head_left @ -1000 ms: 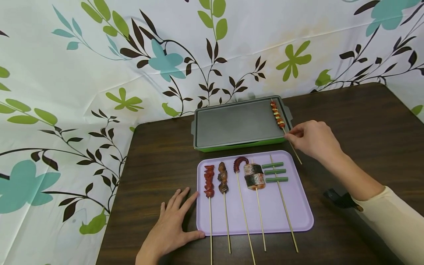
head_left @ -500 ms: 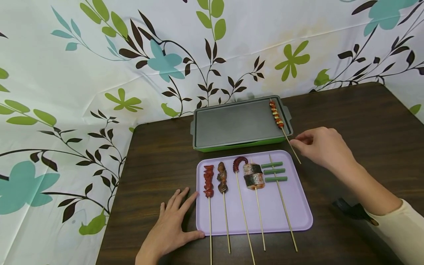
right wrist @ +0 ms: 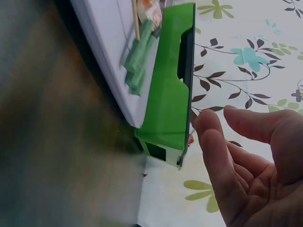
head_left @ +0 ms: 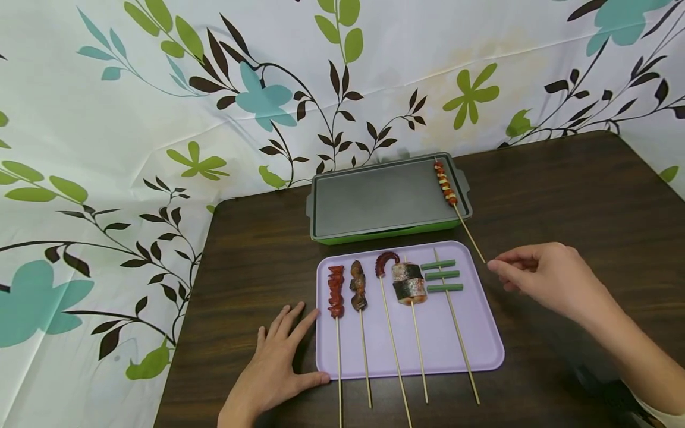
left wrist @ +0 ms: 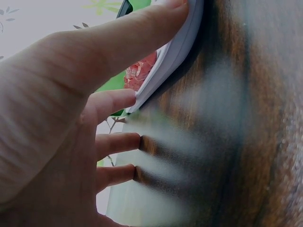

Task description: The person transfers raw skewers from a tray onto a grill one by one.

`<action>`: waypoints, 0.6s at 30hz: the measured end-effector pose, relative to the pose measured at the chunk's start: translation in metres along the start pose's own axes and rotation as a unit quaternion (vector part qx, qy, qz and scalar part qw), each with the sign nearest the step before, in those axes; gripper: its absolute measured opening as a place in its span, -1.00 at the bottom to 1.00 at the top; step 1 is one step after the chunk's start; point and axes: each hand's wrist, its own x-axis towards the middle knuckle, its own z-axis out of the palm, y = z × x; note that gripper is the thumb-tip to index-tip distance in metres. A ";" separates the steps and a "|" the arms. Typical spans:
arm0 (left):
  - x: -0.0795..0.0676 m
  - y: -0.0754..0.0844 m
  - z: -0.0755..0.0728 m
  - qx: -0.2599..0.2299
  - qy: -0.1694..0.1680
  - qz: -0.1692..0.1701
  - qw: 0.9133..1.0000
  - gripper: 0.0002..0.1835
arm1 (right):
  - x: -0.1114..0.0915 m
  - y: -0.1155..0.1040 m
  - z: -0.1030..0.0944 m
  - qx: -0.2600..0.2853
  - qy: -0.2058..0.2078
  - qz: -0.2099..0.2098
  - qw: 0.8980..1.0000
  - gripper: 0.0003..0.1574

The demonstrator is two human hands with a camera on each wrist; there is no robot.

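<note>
A lilac tray [head_left: 412,356] carries several skewers: red meat pieces [head_left: 336,291], brown meat chunks [head_left: 358,286], a curled tentacle [head_left: 383,264], a wide dark-and-pale rolled piece [head_left: 410,282] and green stalks [head_left: 443,274]. Behind it, a skewer of red and yellow pieces [head_left: 445,183] lies on the grey griddle plate [head_left: 369,202], its stick jutting past the front right corner. My right hand [head_left: 551,276] is just off that stick's end, thumb and forefinger slightly apart with nothing between them. Fingers spread, my left hand [head_left: 275,362] rests on the table with thumb and forefinger at the tray's left edge.
The griddle has a green base [right wrist: 165,104] and stands close behind the tray. Dark wood tabletop [head_left: 251,249] surrounds both. A white cloth [head_left: 160,119] with leaf and bird prints hangs along the back and left.
My right hand has let go of the stick and moved down and right, toward the stick's end. The skewer on the griddle stays where it was. My left hand is unmoved.
</note>
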 end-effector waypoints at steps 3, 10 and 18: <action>0.000 0.000 0.000 0.001 0.000 0.000 1.000 0.15 | -0.008 0.003 0.009 0.015 -0.026 0.002 1.000 -0.50; 0.000 0.001 -0.001 0.000 0.000 -0.003 1.000 0.15 | -0.020 0.005 0.042 0.051 -0.083 0.008 0.995 -0.60; 0.001 0.001 -0.002 0.000 0.003 -0.003 1.000 0.15 | -0.025 0.005 0.067 0.075 -0.115 0.001 0.991 -0.72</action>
